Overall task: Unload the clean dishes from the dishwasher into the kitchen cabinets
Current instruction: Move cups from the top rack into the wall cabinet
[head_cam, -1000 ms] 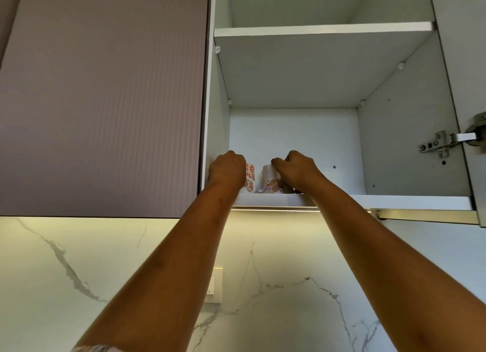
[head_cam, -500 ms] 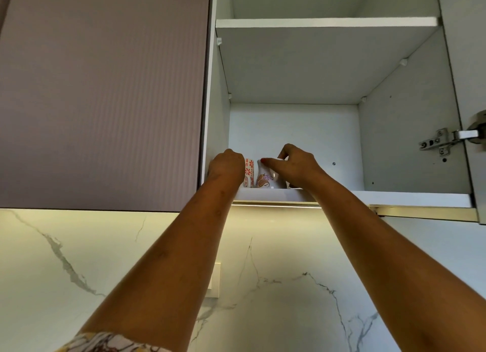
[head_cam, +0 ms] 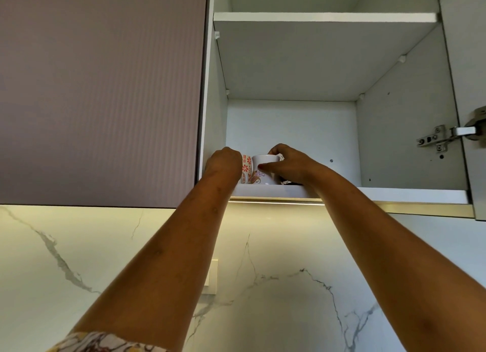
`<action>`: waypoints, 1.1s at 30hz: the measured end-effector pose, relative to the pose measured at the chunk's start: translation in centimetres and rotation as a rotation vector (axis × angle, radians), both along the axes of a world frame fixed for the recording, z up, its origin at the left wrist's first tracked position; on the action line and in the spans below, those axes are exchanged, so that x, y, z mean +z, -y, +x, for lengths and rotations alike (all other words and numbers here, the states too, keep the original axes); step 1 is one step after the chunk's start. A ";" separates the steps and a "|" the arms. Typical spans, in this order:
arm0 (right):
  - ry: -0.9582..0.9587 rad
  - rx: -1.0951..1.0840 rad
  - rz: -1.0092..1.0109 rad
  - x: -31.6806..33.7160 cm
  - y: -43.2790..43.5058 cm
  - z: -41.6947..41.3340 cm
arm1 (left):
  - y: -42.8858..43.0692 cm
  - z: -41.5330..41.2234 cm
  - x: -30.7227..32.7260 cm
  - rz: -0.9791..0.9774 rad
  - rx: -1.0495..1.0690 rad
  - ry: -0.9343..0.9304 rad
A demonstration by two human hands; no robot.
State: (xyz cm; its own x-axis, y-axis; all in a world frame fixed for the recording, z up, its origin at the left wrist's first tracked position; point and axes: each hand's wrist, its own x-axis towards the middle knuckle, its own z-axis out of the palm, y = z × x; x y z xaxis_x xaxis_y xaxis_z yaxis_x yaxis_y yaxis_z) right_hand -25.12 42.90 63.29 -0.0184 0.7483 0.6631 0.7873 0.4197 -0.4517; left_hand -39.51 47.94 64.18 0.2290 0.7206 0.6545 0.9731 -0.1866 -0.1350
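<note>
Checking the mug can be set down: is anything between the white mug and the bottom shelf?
Nothing visible does: the white mug, held by the right hand, already sits on the bottom shelf beside the orange-patterned mug.

Home kitchen. Open wall cabinet [head_cam: 405, 141], white shelves [head_cam: 326, 16] above the fingers [head_cam: 276, 148], door hinge [head_cam: 434, 138] to their right. Patterned mugs [head_cam: 264, 177] at the fingers. Below them: lit marble-look backsplash [head_cam: 79, 273], wall switch [head_cam: 210, 276].

The left mug [head_cam: 246, 167] shows orange-red flowers on white; the right mug [head_cam: 264, 173] is white with a purple-and-orange cartoon figure. The cabinet door [head_cam: 100, 89] is mauve and ribbed; the wall [head_cam: 289, 246] is grey-veined white marble.
</note>
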 end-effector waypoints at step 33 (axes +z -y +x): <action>-0.434 -0.020 0.836 -6.6 6.0 -0.1 | 9.5 1.6 -7.1 0.667 -0.787 0.857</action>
